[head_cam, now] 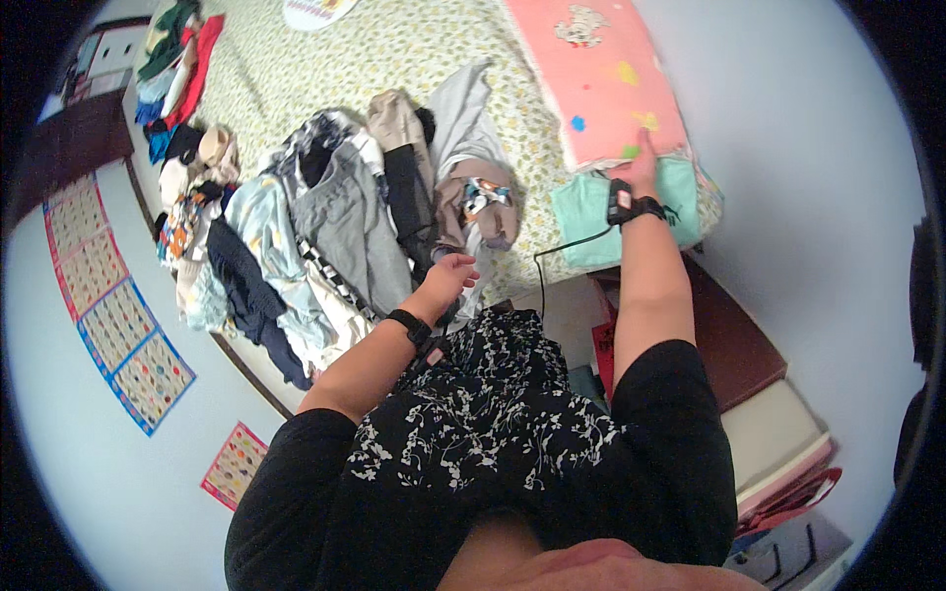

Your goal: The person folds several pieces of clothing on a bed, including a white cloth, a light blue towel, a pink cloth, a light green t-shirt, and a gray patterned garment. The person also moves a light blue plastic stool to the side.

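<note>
My right hand (639, 166) rests where a folded mint-green shirt (591, 221) meets a pink quilt (602, 96) with a dog figure and coloured spots. The fingers reach onto the quilt's near edge; whether they pinch the cloth is hidden. My left hand (451, 277) hovers low over the near edge of the bed, fingers loosely bent and nothing visible in them. Just beyond it lie brown-grey clothing (454, 196) with a patterned patch and a light grey garment (462, 103). Grey trousers (347, 221) spread to its left.
A loose heap of clothes (255, 281) runs along the left side of the flower-print bedsheet (318, 63). More garments (177, 66) lie at the far left corner. A black cable (569, 244) trails from my right wrist. The wall (783, 185) stands close on the right.
</note>
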### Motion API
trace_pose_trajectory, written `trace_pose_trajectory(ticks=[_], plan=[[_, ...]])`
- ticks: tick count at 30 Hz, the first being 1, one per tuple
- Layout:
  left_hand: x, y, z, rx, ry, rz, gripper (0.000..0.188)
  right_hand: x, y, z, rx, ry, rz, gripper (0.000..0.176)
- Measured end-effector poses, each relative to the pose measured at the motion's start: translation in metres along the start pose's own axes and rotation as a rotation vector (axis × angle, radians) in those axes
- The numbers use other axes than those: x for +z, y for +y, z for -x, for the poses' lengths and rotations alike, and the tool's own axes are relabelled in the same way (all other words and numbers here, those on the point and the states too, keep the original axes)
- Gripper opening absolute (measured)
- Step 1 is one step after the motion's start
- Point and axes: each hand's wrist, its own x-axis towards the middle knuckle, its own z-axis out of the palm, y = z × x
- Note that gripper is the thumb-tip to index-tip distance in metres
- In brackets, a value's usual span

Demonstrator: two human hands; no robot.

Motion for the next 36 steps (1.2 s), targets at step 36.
trace_pose_trajectory(ticks=[36], plan=[[-0.202, -0.07, 0.113, 0.218, 1.559, -0.489, 0.057, 0.024, 0.327, 0.192, 0.64, -0.375, 1.386, 0.021]])
